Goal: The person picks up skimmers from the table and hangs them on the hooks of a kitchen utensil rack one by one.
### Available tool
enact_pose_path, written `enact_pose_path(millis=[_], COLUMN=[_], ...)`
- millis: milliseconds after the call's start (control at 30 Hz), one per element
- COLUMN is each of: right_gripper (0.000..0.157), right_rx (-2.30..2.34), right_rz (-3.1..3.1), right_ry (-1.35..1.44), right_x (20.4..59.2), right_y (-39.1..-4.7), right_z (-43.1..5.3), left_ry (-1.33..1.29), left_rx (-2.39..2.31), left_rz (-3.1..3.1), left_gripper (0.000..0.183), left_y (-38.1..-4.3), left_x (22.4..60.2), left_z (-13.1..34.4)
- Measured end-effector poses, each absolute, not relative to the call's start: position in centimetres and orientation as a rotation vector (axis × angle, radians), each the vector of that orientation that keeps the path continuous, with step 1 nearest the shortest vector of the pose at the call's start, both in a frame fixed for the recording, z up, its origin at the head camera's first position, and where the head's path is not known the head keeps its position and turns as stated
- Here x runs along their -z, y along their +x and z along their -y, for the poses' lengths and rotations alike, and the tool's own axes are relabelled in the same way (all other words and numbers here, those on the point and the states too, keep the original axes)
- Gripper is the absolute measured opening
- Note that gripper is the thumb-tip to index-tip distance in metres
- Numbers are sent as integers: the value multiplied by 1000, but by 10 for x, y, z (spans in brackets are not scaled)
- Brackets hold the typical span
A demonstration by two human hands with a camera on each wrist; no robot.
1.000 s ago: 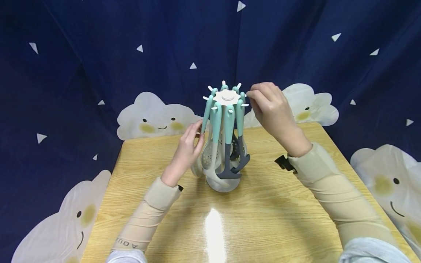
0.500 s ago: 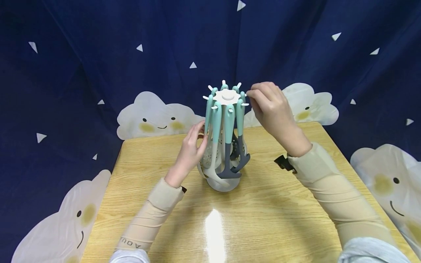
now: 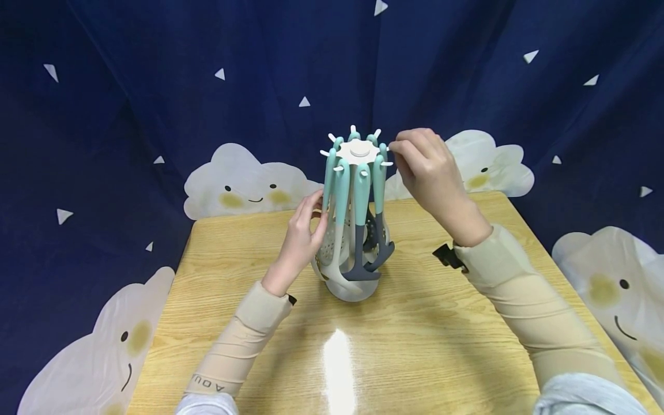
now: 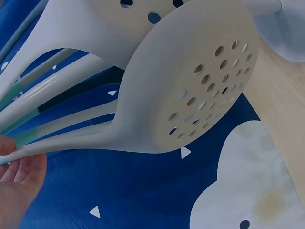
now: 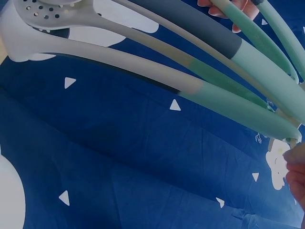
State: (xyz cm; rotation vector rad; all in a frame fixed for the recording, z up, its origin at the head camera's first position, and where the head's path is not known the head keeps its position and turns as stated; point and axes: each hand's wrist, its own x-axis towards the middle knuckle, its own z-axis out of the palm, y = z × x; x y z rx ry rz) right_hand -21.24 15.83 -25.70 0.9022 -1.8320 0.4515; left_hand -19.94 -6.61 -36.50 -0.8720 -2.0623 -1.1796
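Observation:
A white rotating rack point(image 3: 360, 151) stands upright on the table, with kitchen utensils hanging from its pegs by turquoise handles. On its left side my left hand point(image 3: 302, 237) pinches the lower handle of a light grey skimmer point(image 4: 202, 90) between thumb and fingers; its round head is full of holes. The skimmer's handle point(image 3: 329, 181) hangs from a left peg. My right hand point(image 3: 427, 164) pinches the tip of a peg at the rack's right, above a hanging utensil with a grey shaft and turquoise handle point(image 5: 243, 110). Fingers cover most of that peg.
Dark grey utensils point(image 3: 360, 253) and a light grey one point(image 3: 337, 253) hang at the rack's front, close together. The round base point(image 3: 354, 293) rests on the wooden table point(image 3: 415, 346). A dark blue curtain point(image 3: 259, 46) with cloud shapes hangs behind.
My left hand has moved slightly right, and the skimmer has swung from an outward tilt to nearly upright beside the rack. The right hand stays at the peg.

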Motion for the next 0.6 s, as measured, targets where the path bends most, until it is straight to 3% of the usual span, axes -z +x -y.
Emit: enact_pose_path(millis=[433, 600], right_gripper=[9, 19], right_rx=[-401, -420], right_rz=[1855, 1911], right_ry=[909, 881], right_x=[254, 251], right_y=[-213, -217], right_z=[-164, -174], left_ry=[-838, -749], left_rx=[1095, 911], left_rz=[2035, 2117], left_gripper=[39, 39], left_y=[-215, -232], left_x=[341, 317], left_z=[92, 113])
